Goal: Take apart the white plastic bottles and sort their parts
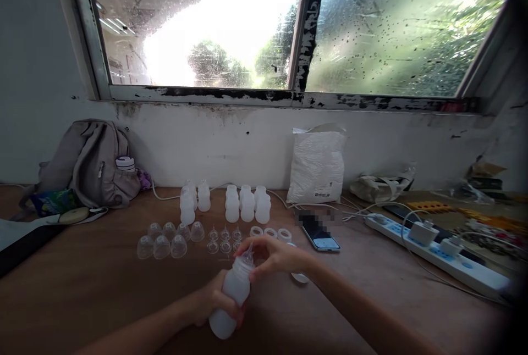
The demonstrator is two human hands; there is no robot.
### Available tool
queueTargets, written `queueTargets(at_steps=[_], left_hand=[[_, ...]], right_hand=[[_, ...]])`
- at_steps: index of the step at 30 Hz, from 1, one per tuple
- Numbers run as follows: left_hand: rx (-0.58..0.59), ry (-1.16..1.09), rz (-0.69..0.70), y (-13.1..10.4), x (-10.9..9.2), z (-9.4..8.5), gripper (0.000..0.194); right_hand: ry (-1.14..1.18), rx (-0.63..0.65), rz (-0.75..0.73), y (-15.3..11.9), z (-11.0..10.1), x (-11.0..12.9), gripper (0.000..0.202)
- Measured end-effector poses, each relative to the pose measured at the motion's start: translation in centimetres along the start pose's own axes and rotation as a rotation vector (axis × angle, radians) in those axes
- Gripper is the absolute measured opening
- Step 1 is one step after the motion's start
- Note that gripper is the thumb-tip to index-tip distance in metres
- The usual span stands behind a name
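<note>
My left hand (218, 300) is wrapped round a frosted white baby bottle (236, 287), which tilts above the brown table. At the bottle's neck, my right hand (274, 259) pinches a clear nipple (248, 256) that sits at the mouth. Just beyond my hands, more clear nipples (225, 239) stand in short rows. White collar rings (270, 232) lie to their right, partly behind my right hand. A white round piece (300, 277) shows beneath my right wrist. Clear dome caps (161, 246) are grouped on the left. Several other bottles (247, 206) stand farther back.
A smartphone (319, 232) lies right of the rings. Along the right runs a white power strip (433, 253) with plugs and loose cables. By the wall stand a white plastic bag (317, 165) and, at left, a grey backpack (101, 162).
</note>
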State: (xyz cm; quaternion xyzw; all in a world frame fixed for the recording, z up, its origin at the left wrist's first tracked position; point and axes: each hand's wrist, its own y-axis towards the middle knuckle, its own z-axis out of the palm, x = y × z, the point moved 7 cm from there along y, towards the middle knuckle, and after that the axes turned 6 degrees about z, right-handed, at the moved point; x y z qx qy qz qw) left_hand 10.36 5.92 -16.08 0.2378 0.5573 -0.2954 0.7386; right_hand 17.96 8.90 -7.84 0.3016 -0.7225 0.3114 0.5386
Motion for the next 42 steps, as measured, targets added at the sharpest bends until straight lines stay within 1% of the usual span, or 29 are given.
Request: queueTargets(at_steps=[3, 6, 9, 14, 16, 19, 21, 25, 28, 30, 31, 33, 35, 36, 38, 40, 41, 42], left_hand=[[0.037, -0.017, -0.039, 0.0, 0.3, 0.0, 0.013], [0.073, -0.013, -0.080, 0.0, 0.4, -0.1, 0.018], [0.111, 0.013, -0.118, -0.2, 0.3, 0.1, 0.023], [0.134, -0.010, -0.138, -0.2, -0.3, 0.3, 0.017], [0.148, -0.018, -0.145, -0.2, -0.3, 0.4, 0.019], [0.174, 0.012, -0.155, -0.2, -0.1, 0.4, 0.019], [0.175, 0.037, -0.160, -0.2, 0.0, 0.3, 0.016], [0.156, 0.061, -0.160, -0.1, 0.0, 0.2, 0.016], [0.155, 0.064, -0.167, 0.0, 0.1, 0.3, 0.016], [0.147, 0.058, -0.172, 0.0, 0.2, 0.2, 0.017], [0.144, 0.056, -0.169, 0.0, 0.2, 0.2, 0.017], [0.144, 0.060, -0.168, 0.0, 0.2, 0.2, 0.017], [0.137, 0.067, -0.162, 0.0, 0.1, 0.2, 0.017], [0.139, 0.072, -0.166, 0.0, 0.1, 0.2, 0.018], [0.146, 0.081, -0.170, 0.0, 0.1, 0.3, 0.018], [0.150, 0.076, -0.170, 0.1, 0.1, 0.3, 0.018], [0.152, 0.070, -0.169, 0.1, 0.0, 0.3, 0.018], [0.154, 0.062, -0.166, 0.2, 0.0, 0.3, 0.018]], right_hand=[[-0.080, 0.026, -0.023, -0.3, 0.1, 0.7, 0.047], [-0.164, 0.045, -0.083, -1.0, 0.4, 2.0, 0.044], [-0.266, 0.031, -0.121, -1.7, 0.6, 3.0, 0.041], [-0.400, -0.026, -0.152, -2.2, 0.7, 3.9, 0.037], [-0.418, -0.034, -0.151, -2.2, 0.7, 3.8, 0.037], [-0.451, -0.039, -0.088, -1.9, 0.5, 3.1, 0.041], [-0.486, -0.084, -0.022, -1.6, 0.0, 2.4, 0.042], [-0.546, -0.164, 0.083, -1.2, -0.4, 1.0, 0.035], [-0.651, -0.204, 0.085, -1.2, -0.3, 0.9, 0.040], [-0.720, -0.221, 0.058, -1.4, -0.4, 1.4, 0.042], [-0.740, -0.226, 0.029, -1.6, -0.5, 1.9, 0.039], [-0.738, -0.210, -0.037, -2.1, -0.6, 3.0, 0.032], [-0.684, -0.146, -0.075, -2.5, -0.6, 3.8, 0.041], [-0.659, -0.106, -0.073, -2.6, -0.4, 4.0, 0.043], [-0.640, -0.056, -0.031, -2.6, -0.3, 3.7, 0.035], [-0.673, -0.080, 0.027, -2.2, -0.3, 2.8, 0.030], [-0.707, -0.117, 0.066, -2.0, -0.5, 2.2, 0.033], [-0.753, -0.169, 0.111, -1.8, -0.8, 1.6, 0.040]])
